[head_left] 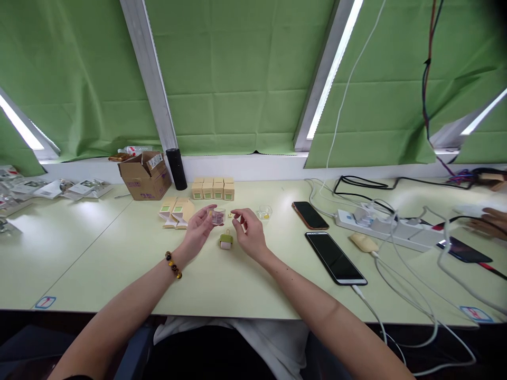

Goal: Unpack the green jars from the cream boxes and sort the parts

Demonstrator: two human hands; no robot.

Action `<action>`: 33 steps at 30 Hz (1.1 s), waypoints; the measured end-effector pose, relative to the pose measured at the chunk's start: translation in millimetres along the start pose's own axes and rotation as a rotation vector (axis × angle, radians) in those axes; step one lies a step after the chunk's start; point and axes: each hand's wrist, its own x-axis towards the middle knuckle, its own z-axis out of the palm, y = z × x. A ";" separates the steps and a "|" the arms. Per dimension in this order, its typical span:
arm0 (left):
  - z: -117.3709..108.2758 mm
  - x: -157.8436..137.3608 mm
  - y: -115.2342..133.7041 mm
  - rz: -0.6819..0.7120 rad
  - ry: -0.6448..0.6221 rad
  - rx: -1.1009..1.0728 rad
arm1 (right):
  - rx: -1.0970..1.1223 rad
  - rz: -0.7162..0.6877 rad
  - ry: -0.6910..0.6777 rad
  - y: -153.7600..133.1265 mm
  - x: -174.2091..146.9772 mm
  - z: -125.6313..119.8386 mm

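Observation:
My left hand (200, 228) grips a small clear plastic cup (218, 216) between thumb and fingers, its mouth towards the right. My right hand (250, 232) is just right of it, thumb and forefinger curved with a gap between their tips. Just off those fingertips is a tiny yellow piece (229, 215); whether it touches them is hard to see. Below, between both hands, a small green-and-pale block with a loop on top (226, 241) rests on the table. Beyond my right hand stands a clear container (264, 212) with something yellow inside.
Small kraft boxes (213, 189) form a row at the back, with open ones (177, 212) nearer. A cardboard carton (145, 177) and black bottle (176, 169) stand behind. Two phones (336, 258), a power strip (386, 229) and cables lie right. Another person's hand (495, 219) is far right.

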 end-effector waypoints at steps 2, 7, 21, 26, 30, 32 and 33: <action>1.7 -2.1 -4.7 0.151 0.082 0.239 | 0.008 -0.063 0.007 -6.7 -3.4 -0.2; 3.8 -8.7 -9.3 0.513 0.221 0.847 | 0.035 -0.143 -0.051 -12.4 -11.0 5.1; 4.1 -14.7 -4.3 0.676 0.118 1.130 | 0.089 -0.064 0.071 -11.1 3.0 -5.6; -1.6 -11.4 -7.2 0.587 0.074 1.110 | -0.285 -0.119 0.009 14.9 24.3 -38.0; -2.8 -11.2 -10.4 0.512 0.054 1.130 | -0.506 -0.059 0.044 42.2 39.3 -61.1; -2.5 -11.4 -11.2 0.500 0.039 1.143 | -0.618 0.020 0.089 55.3 44.3 -72.6; -2.3 -11.5 -11.3 0.498 0.032 1.147 | -0.689 0.068 0.109 61.3 46.0 -78.5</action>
